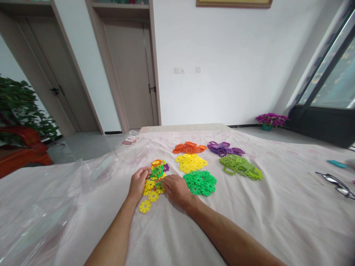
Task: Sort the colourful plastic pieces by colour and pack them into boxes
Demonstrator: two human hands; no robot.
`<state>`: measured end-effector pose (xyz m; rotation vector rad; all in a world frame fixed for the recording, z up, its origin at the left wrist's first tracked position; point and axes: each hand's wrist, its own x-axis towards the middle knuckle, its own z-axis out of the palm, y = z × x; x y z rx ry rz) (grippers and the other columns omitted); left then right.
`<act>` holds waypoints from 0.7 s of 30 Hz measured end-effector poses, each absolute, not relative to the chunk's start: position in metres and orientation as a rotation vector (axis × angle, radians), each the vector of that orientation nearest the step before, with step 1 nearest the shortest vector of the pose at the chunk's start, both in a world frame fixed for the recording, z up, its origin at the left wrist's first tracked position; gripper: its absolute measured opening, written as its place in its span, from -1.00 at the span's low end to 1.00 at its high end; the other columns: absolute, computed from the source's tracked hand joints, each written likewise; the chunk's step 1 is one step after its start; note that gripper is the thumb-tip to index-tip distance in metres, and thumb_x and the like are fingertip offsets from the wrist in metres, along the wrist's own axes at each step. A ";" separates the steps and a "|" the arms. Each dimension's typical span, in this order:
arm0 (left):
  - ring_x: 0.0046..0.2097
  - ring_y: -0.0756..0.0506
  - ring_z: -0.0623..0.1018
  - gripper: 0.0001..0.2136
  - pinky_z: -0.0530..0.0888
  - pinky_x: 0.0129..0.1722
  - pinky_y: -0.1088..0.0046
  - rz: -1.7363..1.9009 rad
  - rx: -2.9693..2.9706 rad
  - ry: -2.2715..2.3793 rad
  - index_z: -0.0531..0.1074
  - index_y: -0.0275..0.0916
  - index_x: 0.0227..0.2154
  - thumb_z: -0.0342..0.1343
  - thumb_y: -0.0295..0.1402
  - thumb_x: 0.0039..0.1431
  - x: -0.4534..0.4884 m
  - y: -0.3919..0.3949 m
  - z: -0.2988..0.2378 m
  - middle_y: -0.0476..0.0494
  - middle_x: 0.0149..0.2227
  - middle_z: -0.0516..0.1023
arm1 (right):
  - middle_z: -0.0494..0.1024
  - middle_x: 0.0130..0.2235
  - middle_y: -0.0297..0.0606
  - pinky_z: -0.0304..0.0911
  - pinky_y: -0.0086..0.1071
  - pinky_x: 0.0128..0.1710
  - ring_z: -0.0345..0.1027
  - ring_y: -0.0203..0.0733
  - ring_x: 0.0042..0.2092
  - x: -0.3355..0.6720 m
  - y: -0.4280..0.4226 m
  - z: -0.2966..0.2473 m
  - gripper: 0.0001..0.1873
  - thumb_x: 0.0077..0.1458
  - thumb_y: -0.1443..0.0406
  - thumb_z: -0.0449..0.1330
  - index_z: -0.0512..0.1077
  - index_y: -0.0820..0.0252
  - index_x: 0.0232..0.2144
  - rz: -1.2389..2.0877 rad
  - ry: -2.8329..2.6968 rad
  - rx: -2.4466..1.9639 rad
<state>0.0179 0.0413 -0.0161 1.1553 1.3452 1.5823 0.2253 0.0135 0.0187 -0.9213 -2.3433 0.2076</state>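
A small build of interlocking plastic snowflake discs (157, 171), in green, yellow, orange and purple, stands on the bedspread in front of me. My left hand (138, 183) is closed on its left side, thumb and fingertips at the discs. From the right, my right hand (177, 188) reaches low on the build, its fingers pinched on a green snowflake disc (158, 184). Yellow snowflake discs (144, 206) lie loose or joined below and between the hands. Just beyond my right hand is a heap of green snowflake discs (200, 183).
Further back are heaps of yellow discs (190, 163), orange pieces (189, 147), purple pieces (225, 148) and light green pieces (240, 167). Clear plastic packaging (97, 171) covers the left side. Glasses (337, 184) and a teal object (337, 164) lie at the right.
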 end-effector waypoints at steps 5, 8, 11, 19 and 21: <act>-0.13 -0.16 0.57 -0.64 0.47 -0.12 0.32 1.569 1.160 1.351 0.55 -0.26 -0.21 0.19 -0.13 -0.02 0.017 0.041 -0.016 -0.21 -0.15 0.62 | 0.61 -0.15 -0.26 0.25 -0.42 -0.10 0.45 -0.21 -0.14 0.240 0.031 0.024 -0.73 0.29 0.24 0.03 0.53 0.08 -0.14 0.366 -2.091 -1.115; -0.12 -0.17 0.57 -0.64 0.46 -0.11 0.30 1.561 1.168 1.362 0.54 -0.26 -0.21 0.18 -0.13 -0.01 0.018 0.040 -0.014 -0.22 -0.13 0.61 | 0.62 -0.16 -0.28 0.25 -0.43 -0.11 0.47 -0.21 -0.14 0.260 0.047 0.038 -0.72 0.23 0.30 0.05 0.55 0.10 -0.16 0.417 -2.024 -1.169; -0.11 -0.18 0.57 -0.64 0.45 -0.10 0.30 1.553 1.174 1.359 0.54 -0.27 -0.20 0.18 -0.14 0.00 0.018 0.040 -0.013 -0.22 -0.11 0.61 | 0.62 -0.26 -0.29 0.24 -0.45 -0.23 0.46 -0.23 -0.23 0.288 0.060 0.055 -0.71 0.13 0.37 0.05 0.58 0.17 -0.25 0.461 -2.039 -1.241; -0.10 -0.17 0.57 -0.65 0.45 -0.09 0.32 1.547 1.173 1.358 0.53 -0.28 -0.19 0.17 -0.16 0.01 0.017 0.042 -0.016 -0.22 -0.12 0.61 | 0.58 -0.43 -0.28 0.12 -0.44 -0.40 0.37 -0.26 -0.40 0.347 0.066 0.085 -0.79 -0.04 0.38 0.13 0.59 0.20 -0.43 0.495 -2.318 -1.539; -0.10 -0.17 0.57 -0.65 0.45 -0.10 0.33 1.548 1.171 1.361 0.54 -0.28 -0.20 0.17 -0.16 0.01 0.017 0.042 -0.016 -0.22 -0.13 0.61 | 0.61 -0.36 -0.26 0.13 -0.44 -0.36 0.40 -0.24 -0.34 0.344 0.064 0.088 -0.77 -0.05 0.41 0.13 0.60 0.17 -0.40 0.371 -2.298 -1.554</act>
